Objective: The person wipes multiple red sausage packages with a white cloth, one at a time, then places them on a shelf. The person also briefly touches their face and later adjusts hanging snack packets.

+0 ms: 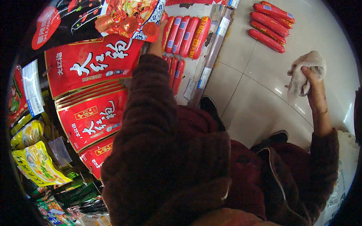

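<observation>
My right hand (314, 76) is closed on a crumpled, pale cloth (306, 70) above the tiled floor. My left arm reaches forward to the shelf, where a hanging black and red food packet covers most of my left hand (158, 42); its fingers are hidden. Beside that hand, red-wrapped sausages (185, 36) lie in a row on the white bottom shelf (181, 99), with a second group of sausages (176, 73) nearer me. Several more red sausages (268, 25) lie on the floor, ahead of the cloth.
Red seasoning packets (93, 65) hang in rows at the left, below the black and red packet (113, 19). Yellow packets (39, 163) hang farther left. A shelf edge with price labels (208, 62) runs beside my shoe (212, 110). A whitish bag (346, 158) stands at the far right.
</observation>
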Available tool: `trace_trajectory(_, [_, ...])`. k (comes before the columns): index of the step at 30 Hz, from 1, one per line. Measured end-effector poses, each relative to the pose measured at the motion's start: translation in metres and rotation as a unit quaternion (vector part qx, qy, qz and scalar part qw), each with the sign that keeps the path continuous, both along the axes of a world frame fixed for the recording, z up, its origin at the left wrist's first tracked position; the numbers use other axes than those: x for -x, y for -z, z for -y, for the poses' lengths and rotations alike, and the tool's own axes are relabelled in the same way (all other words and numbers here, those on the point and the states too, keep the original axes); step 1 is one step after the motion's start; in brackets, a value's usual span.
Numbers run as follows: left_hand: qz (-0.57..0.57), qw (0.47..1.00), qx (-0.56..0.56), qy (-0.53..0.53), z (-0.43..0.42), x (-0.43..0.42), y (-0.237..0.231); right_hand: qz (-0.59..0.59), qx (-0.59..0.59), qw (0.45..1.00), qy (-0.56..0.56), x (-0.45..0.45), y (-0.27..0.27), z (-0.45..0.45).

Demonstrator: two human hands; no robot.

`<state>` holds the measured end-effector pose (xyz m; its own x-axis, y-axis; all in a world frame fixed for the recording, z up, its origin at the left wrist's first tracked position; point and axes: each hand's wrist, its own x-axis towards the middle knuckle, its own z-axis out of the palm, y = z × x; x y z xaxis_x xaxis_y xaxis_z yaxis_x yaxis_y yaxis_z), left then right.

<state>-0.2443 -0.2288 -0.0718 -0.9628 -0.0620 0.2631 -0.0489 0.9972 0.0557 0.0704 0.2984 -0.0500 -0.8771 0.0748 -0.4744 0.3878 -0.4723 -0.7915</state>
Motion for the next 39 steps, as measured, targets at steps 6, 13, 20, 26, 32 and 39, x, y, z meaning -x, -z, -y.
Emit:
trace_trajectory(6, [-0.005, 0.999, 0.007, -0.038, 0.036, -0.005, -0.001, -0.005, 0.007, 1.000, -0.018, -0.001, 0.008, -0.005])
trace_trajectory(13, [-0.009, 0.998, 0.014, -0.058, 0.064, -0.010, -0.003, 0.004, -0.007, 1.000, -0.014, 0.000, 0.014, -0.006])
trace_trajectory(20, [-0.019, 0.998, 0.013, -0.064, 0.067, -0.014, 0.003, 0.002, -0.006, 1.000, -0.010, 0.000, 0.011, -0.005])
trace_trajectory(26, [-0.048, 0.998, 0.003, -0.044, 0.040, -0.008, 0.012, -0.062, -0.002, 0.998, -0.018, -0.004, 0.001, -0.010])
trace_trajectory(32, [-0.203, 0.973, -0.075, 0.074, -0.037, -0.020, 0.006, -0.103, 0.001, 0.992, 0.068, 0.010, 0.010, -0.021])
trace_trajectory(39, [-0.146, 0.957, -0.058, 0.245, -0.132, -0.099, -0.039, -0.113, -0.001, 0.985, 0.128, 0.025, 0.020, -0.036])
